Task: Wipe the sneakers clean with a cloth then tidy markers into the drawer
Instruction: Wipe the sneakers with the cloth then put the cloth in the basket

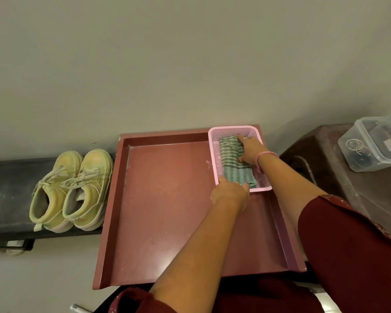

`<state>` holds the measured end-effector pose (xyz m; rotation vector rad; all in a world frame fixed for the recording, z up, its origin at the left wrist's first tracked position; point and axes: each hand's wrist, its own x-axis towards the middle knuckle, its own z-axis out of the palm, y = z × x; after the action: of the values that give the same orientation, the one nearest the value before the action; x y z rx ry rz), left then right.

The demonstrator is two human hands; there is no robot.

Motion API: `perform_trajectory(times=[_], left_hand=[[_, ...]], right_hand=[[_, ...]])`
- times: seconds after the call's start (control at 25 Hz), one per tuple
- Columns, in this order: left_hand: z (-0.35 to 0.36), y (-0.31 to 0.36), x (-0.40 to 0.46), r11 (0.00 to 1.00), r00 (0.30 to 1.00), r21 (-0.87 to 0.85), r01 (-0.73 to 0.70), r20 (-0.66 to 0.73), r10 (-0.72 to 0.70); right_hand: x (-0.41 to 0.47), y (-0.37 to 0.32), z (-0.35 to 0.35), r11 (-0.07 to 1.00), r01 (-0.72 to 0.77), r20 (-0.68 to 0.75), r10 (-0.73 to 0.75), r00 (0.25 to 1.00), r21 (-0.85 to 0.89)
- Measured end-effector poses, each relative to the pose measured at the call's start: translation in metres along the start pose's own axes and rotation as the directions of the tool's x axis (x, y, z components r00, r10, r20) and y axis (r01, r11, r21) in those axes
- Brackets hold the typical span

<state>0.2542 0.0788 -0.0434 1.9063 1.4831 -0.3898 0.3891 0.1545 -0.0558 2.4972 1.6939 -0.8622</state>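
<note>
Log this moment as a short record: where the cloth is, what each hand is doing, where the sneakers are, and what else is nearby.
cloth: green striped cloth lying in the pink basket
basket: far right corner of the red tray
left hand: at the cloth's near end, fingers curled on it
right hand: on the cloth's far end
sneakers: pale yellow pair, side by side on the dark bench, left of the tray
nearby: clear lidded container at right

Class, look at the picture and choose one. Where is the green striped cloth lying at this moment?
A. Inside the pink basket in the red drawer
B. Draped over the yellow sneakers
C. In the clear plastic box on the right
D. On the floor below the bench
A: the striped cloth lies in the pink basket at the far right corner of the red drawer, with the left hand and right hand on it.
</note>
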Motion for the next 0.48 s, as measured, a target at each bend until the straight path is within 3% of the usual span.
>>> perform_trajectory(times=[0.04,0.12,0.16,0.24,0.36,0.48], left_hand=[[-0.004,0.000,-0.007,1.000,0.999,-0.013,-0.010,-0.046,0.009],[-0.002,-0.004,-0.014,0.982,0.965,0.129,-0.139,-0.205,0.163],[-0.002,-0.007,-0.017,0.954,0.899,0.219,-0.205,-0.345,0.272],[0.000,-0.013,-0.021,0.906,0.820,0.372,-0.204,-0.441,0.365],[0.012,-0.015,-0.018,0.915,0.907,0.276,-0.295,-0.220,0.359],[0.017,-0.019,-0.021,0.923,0.921,0.251,-0.292,-0.186,0.342]], right_hand=[[-0.002,0.001,-0.004,1.000,0.015,-0.041,-0.016,0.999,-0.010],[-0.007,0.003,-0.013,0.995,0.086,-0.156,-0.093,0.983,-0.048],[-0.009,0.003,-0.017,0.989,0.130,-0.193,-0.141,0.971,-0.071],[-0.013,0.003,-0.020,0.971,0.213,-0.163,-0.228,0.960,-0.107],[-0.014,0.002,-0.010,0.952,0.286,-0.022,-0.290,0.957,-0.109],[-0.004,0.002,0.002,0.945,0.275,0.055,-0.269,0.961,-0.177]])
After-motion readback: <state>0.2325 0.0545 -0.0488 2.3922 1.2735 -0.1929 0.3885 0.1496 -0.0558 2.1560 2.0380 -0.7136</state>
